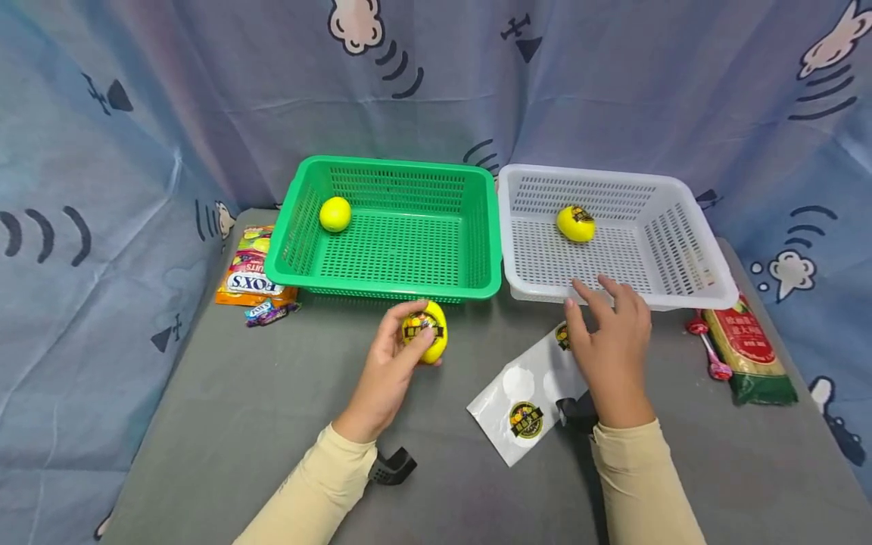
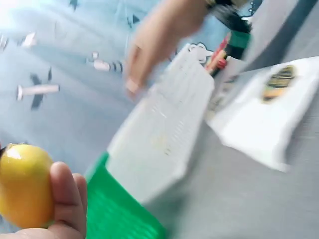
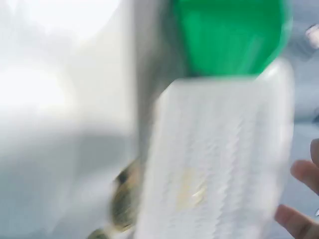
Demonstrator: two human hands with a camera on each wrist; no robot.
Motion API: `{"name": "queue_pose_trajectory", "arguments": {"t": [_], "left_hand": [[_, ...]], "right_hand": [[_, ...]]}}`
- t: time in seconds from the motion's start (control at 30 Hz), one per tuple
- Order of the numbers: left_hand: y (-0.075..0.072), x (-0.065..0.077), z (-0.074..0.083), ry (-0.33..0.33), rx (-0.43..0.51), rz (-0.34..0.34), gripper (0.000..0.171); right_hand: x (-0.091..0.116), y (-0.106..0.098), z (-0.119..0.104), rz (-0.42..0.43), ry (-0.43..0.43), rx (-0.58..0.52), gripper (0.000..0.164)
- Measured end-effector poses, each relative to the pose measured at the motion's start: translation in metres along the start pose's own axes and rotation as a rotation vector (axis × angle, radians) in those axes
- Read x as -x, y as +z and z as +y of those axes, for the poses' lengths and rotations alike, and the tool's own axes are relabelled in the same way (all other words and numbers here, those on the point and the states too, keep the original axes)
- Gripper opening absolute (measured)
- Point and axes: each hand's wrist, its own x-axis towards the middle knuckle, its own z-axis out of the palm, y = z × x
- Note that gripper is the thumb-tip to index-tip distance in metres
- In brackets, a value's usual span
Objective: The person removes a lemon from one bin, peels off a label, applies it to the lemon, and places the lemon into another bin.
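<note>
A grey table (image 1: 232,393) bears a green basket (image 1: 381,288), left, beside a white basket (image 1: 671,257). In front of the white one lies a white label sheet (image 1: 534,390). The right hand (image 1: 613,348), fingers loosely spread, hovers by the sheet's far end. The left hand (image 1: 388,367) grips a labelled yellow fruit (image 1: 429,316) before the green basket. Each basket holds another yellow fruit (image 1: 335,215).

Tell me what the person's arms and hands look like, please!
The person wears long cream sleeves reaching the wrists. The left hand and right hand have no gloves. A black gadget shows by the left wrist, and another black gadget by the right.
</note>
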Motion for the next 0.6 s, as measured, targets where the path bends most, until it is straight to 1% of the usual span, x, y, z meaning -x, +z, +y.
{"name": "queue_pose_trajectory", "arguments": {"t": [0.07,0.13,0.23,0.3,0.4,0.47,0.53,0.6], "left_hand": [[0.016,-0.02,0.007,0.029,-0.033,-0.043,0.042],[0.037,-0.044,0.013,0.038,-0.07,-0.099,0.042],[0.072,-0.083,0.017,0.022,-0.172,-0.153,0.041],[0.095,-0.109,0.017,0.0,-0.26,-0.162,0.04],[0.123,-0.145,0.01,-0.041,-0.438,-0.137,0.04],[0.137,-0.164,0.001,-0.075,-0.578,-0.121,0.041],[0.146,-0.178,-0.009,-0.119,-0.713,-0.113,0.041],[0.153,-0.187,-0.018,-0.157,-0.834,-0.131,0.042]], "right_hand": [[-0.004,0.003,0.012,-0.006,0.026,0.007,0.032],[-0.005,0.006,0.02,-0.001,0.027,0.001,0.03],[-0.005,0.011,0.027,0.039,0.007,-0.008,0.029],[-0.006,0.013,0.028,0.06,-0.004,-0.008,0.028],[-0.008,0.012,0.028,0.051,0.012,0.002,0.03],[-0.009,0.011,0.027,0.03,0.035,0.01,0.031],[-0.009,0.01,0.026,0.014,0.056,0.021,0.032],[-0.009,0.009,0.026,0.01,0.066,0.022,0.032]]}}
